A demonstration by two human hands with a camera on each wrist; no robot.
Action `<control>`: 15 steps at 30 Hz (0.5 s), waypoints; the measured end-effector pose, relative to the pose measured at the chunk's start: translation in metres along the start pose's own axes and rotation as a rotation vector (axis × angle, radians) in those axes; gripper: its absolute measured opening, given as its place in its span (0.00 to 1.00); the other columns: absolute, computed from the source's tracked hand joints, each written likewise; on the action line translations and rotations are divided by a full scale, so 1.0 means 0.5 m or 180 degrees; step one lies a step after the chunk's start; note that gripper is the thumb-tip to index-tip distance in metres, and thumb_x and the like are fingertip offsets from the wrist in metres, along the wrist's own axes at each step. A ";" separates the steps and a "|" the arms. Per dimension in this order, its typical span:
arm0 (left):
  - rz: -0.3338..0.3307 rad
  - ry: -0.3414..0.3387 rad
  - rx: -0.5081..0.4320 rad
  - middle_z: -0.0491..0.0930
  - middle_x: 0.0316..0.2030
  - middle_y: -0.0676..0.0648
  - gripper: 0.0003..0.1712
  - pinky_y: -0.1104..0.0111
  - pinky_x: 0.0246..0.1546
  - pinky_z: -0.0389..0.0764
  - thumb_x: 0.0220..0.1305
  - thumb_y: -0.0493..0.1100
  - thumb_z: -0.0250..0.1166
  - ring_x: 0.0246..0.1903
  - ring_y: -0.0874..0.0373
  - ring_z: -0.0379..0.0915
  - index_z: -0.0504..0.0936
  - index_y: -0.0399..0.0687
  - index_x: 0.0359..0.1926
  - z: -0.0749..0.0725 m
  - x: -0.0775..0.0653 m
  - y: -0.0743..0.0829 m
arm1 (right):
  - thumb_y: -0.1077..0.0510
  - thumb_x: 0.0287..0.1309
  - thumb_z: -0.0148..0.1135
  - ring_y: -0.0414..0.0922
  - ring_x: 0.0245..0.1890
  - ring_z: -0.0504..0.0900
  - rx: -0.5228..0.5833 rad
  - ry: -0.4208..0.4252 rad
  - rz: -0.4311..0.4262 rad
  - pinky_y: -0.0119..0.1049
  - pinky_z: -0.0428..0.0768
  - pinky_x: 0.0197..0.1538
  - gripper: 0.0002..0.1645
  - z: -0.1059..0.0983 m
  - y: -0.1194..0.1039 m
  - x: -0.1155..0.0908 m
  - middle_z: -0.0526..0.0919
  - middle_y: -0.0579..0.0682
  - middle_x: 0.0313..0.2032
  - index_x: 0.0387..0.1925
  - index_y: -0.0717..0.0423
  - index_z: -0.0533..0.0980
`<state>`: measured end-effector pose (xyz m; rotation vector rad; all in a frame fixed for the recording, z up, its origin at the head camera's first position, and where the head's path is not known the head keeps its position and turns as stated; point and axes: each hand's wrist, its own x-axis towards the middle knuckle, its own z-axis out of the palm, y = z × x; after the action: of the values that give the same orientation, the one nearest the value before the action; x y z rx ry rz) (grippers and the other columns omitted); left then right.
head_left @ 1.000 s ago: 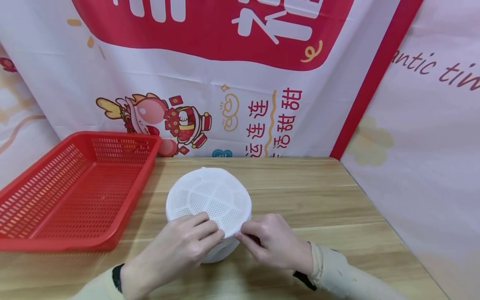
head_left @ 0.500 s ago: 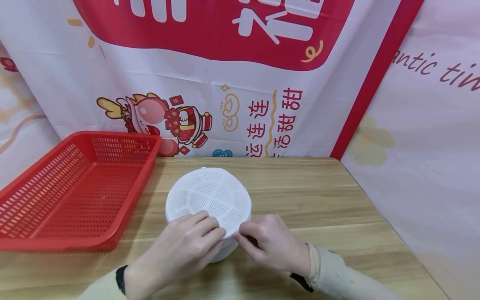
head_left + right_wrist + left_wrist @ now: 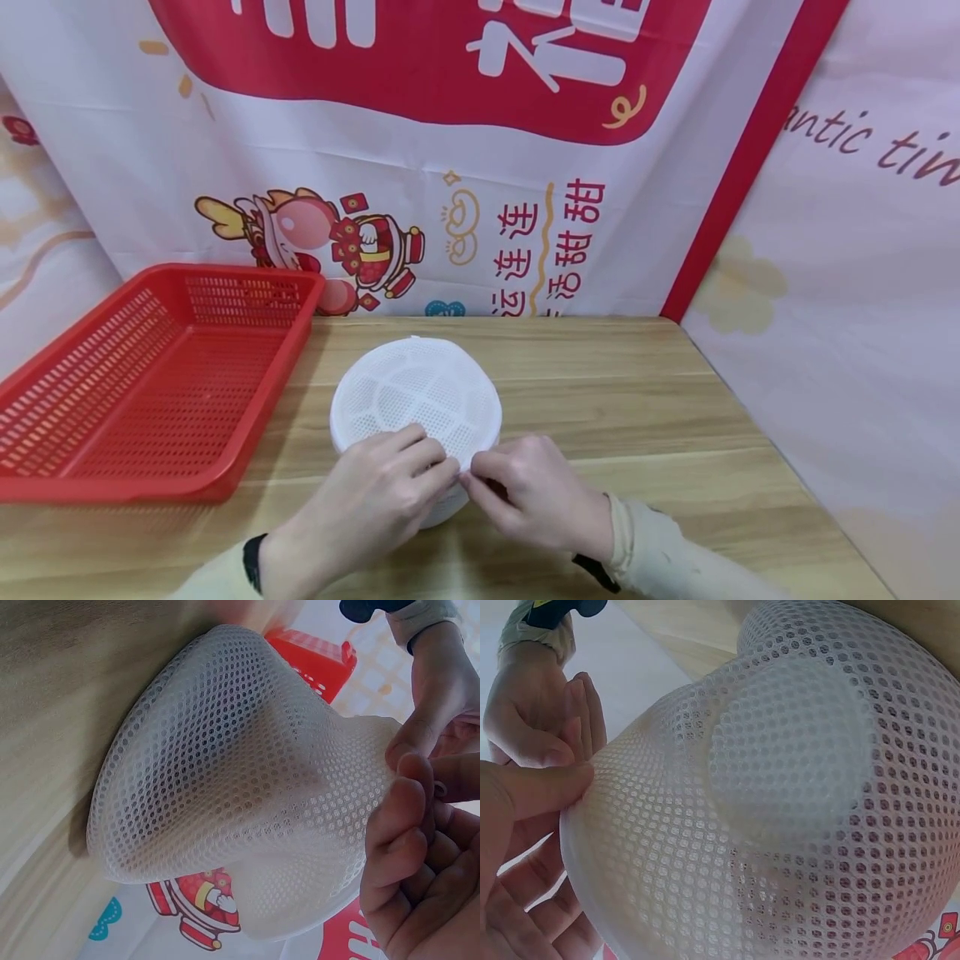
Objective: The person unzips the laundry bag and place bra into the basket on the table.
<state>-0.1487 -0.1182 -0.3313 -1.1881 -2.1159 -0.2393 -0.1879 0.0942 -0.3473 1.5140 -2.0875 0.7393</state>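
Note:
A white mesh laundry bag (image 3: 420, 387), round-topped like a drum, stands on the wooden table. My left hand (image 3: 390, 492) pinches its near rim between thumb and fingers, and in the left wrist view the honeycomb mesh stretches away from that thumb (image 3: 547, 791). Right beside it, my right hand (image 3: 532, 496) pinches at the same rim with thumb and forefinger. In the right wrist view a small pale zipper pull (image 3: 440, 788) shows between the right hand's fingers. The mesh side sags inward there. Both hands cover the nearest stretch of the rim in the head view.
To the left stands a red plastic basket (image 3: 202, 400) with slotted walls and nothing in it. The wooden table (image 3: 600, 392) reaches back to a printed white and red cloth (image 3: 405, 133). Another printed cloth (image 3: 840, 292) borders the right side.
Along the rim my right hand has moved slightly to the left, closer to the left hand. My left hand has shifted a little to the right, still gripping the bag's edge.

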 end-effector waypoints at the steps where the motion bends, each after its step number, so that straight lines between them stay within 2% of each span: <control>1: 0.0019 -0.0008 0.0023 0.78 0.29 0.52 0.16 0.70 0.25 0.77 0.71 0.39 0.50 0.28 0.58 0.71 0.84 0.46 0.34 -0.001 0.000 0.000 | 0.62 0.60 0.59 0.26 0.15 0.56 0.0003 0.0001 0.0004 0.17 0.54 0.18 0.22 0.000 0.000 -0.001 0.57 0.33 0.14 0.15 0.44 0.62; 4: 0.0073 0.0013 0.0057 0.77 0.29 0.52 0.25 0.71 0.25 0.77 0.76 0.40 0.40 0.29 0.58 0.71 0.84 0.47 0.34 -0.002 -0.002 0.000 | 0.61 0.61 0.59 0.26 0.15 0.56 0.0019 -0.0006 0.0004 0.17 0.54 0.18 0.23 -0.002 0.000 -0.002 0.57 0.34 0.14 0.15 0.44 0.62; 6: 0.0103 0.0046 0.0082 0.77 0.29 0.52 0.27 0.71 0.25 0.76 0.77 0.40 0.38 0.28 0.58 0.71 0.84 0.47 0.34 -0.003 -0.004 -0.001 | 0.61 0.61 0.59 0.26 0.15 0.56 0.0026 -0.0017 0.0001 0.17 0.53 0.18 0.23 -0.002 0.002 -0.002 0.57 0.33 0.14 0.15 0.44 0.61; 15: 0.0161 0.0110 0.0250 0.76 0.28 0.53 0.25 0.72 0.24 0.75 0.73 0.35 0.38 0.28 0.59 0.70 0.83 0.48 0.32 -0.005 -0.008 -0.004 | 0.62 0.58 0.61 0.25 0.15 0.57 -0.0046 0.0046 -0.0065 0.17 0.54 0.18 0.21 -0.002 0.014 -0.004 0.59 0.34 0.14 0.16 0.45 0.64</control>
<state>-0.1480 -0.1232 -0.3316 -1.1815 -2.0438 -0.1514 -0.1937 0.0981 -0.3490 1.5154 -2.0594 0.7240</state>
